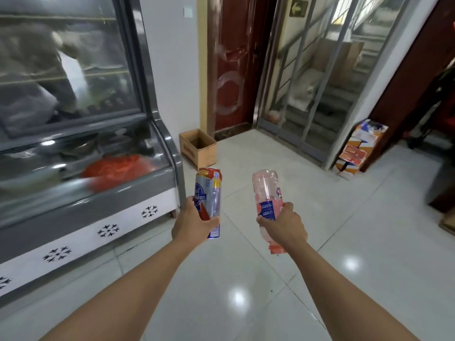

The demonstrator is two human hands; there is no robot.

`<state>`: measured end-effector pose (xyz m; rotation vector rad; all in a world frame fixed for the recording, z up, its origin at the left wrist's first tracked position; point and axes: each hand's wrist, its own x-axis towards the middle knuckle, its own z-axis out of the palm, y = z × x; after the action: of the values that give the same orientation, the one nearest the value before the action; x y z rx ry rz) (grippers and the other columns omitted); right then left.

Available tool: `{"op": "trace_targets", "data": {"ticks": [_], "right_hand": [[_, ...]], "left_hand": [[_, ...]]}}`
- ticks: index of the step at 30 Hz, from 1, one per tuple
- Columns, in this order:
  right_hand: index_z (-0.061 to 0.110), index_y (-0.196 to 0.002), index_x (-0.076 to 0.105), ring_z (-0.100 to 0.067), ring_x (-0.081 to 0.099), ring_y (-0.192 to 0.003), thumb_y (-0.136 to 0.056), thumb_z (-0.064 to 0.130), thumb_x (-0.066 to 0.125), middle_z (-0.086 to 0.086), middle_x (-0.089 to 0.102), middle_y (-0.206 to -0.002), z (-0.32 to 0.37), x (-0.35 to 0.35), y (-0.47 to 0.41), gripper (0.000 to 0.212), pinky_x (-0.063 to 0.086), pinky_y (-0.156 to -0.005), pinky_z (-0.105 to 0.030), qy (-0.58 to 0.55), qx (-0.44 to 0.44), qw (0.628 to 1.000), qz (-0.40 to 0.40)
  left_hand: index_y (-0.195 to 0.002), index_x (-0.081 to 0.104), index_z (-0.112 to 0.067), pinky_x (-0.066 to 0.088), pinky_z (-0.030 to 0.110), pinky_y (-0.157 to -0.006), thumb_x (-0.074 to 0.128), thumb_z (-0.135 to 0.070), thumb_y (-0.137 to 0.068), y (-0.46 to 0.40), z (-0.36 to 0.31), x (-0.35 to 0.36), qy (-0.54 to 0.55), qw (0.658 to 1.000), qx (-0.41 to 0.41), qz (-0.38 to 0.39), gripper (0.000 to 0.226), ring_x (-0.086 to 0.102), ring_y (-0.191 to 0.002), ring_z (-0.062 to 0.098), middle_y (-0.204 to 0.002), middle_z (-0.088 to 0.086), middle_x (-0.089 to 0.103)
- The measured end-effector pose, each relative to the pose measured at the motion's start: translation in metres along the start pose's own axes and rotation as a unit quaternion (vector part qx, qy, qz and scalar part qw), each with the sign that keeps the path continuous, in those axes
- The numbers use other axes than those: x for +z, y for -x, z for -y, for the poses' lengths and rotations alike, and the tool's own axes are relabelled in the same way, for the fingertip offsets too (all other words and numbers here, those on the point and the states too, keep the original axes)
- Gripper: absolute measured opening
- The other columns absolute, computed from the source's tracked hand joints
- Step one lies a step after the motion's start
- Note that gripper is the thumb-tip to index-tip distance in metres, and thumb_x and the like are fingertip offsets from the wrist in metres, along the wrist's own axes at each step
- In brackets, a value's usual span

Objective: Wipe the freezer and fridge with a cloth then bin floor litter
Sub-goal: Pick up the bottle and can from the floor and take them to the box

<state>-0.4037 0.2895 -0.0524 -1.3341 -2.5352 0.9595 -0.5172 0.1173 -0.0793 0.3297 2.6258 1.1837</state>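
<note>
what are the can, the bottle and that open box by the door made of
Can: looks like thin metal, glossy printed silver skin.
Bottle: clear pink-tinted plastic, see-through walls, printed label.
Box: brown cardboard, matte, flaps open.

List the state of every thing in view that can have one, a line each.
Beer can: upright, gripped by the left hand.
Pink plastic bottle: upside down, cap end low, gripped by the right hand.
Cardboard box: open at the top, on the floor beside the freezer.
Display freezer: glass front shut, red bag inside.
Red door: shut.
Printed cartons: stacked, leaning against the wall.
</note>
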Motion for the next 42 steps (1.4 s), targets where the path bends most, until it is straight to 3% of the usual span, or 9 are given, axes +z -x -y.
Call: {"op": "trace_targets", "data": {"ticks": [5,12,24,34,38,42], "right_hand": [[0.012,-0.125,0.034,-0.028,0.059,-0.095,-0.075,0.047,0.069,-0.010,0.055,-0.113,0.023,-0.018,-0.108,0.071,0.052,-0.083,-0.044,0.001,0.008,1.000,-0.007],[0.014,-0.124,0.035,-0.026,0.058,-0.094,-0.074,0.049,0.069,-0.008,0.055,-0.114,0.049,-0.026,-0.270,0.070,0.049,-0.075,-0.036,0.003,0.000,1.000,-0.002],[0.015,-0.124,0.034,-0.025,0.059,-0.098,-0.074,0.051,0.070,-0.007,0.055,-0.115,0.129,-0.055,-0.554,0.071,0.049,-0.075,-0.034,0.028,-0.073,0.996,0.046],[0.017,-0.129,0.031,-0.023,0.059,-0.097,-0.076,0.052,0.069,-0.006,0.054,-0.117,0.220,-0.028,-0.739,0.074,0.049,-0.071,-0.032,0.052,-0.116,0.990,0.062],[0.016,-0.130,0.031,-0.024,0.060,-0.099,-0.076,0.052,0.069,-0.007,0.054,-0.118,0.265,-0.009,-0.812,0.075,0.055,-0.080,-0.036,0.067,-0.124,0.987,0.071],[0.018,-0.131,0.030,-0.023,0.060,-0.101,-0.075,0.053,0.069,-0.006,0.053,-0.120,0.305,0.010,-0.879,0.077,0.053,-0.080,-0.035,0.067,-0.127,0.987,0.076]], "left_hand": [[-0.132,0.029,-0.018,0.050,0.041,-0.089,0.075,-0.039,-0.071,-0.098,-0.055,0.025,-0.008,1.000,0.002,0.007,0.079,0.055,-0.112,0.024,-0.127,0.005,0.052],[-0.135,0.024,-0.020,0.051,0.045,-0.092,0.074,-0.038,-0.074,-0.232,-0.116,0.072,-0.005,1.000,0.000,0.012,0.080,0.052,-0.116,0.024,-0.131,0.005,0.046],[-0.135,0.026,-0.019,0.052,0.043,-0.090,0.075,-0.039,-0.073,-0.455,-0.243,0.141,0.018,0.998,-0.038,-0.057,0.082,0.055,-0.111,0.023,-0.130,0.004,0.049],[-0.132,0.029,-0.021,0.052,0.044,-0.089,0.077,-0.039,-0.070,-0.644,-0.277,0.154,0.034,0.990,-0.056,-0.125,0.080,0.057,-0.107,0.023,-0.128,0.002,0.053],[-0.129,0.030,-0.022,0.054,0.043,-0.086,0.077,-0.040,-0.071,-0.728,-0.281,0.150,0.035,0.989,-0.071,-0.126,0.077,0.058,-0.106,0.022,-0.125,0.002,0.053],[-0.130,0.029,-0.022,0.054,0.039,-0.084,0.076,-0.042,-0.071,-0.799,-0.280,0.146,0.029,0.988,-0.080,-0.130,0.077,0.058,-0.105,0.020,-0.124,0.001,0.053]]}}
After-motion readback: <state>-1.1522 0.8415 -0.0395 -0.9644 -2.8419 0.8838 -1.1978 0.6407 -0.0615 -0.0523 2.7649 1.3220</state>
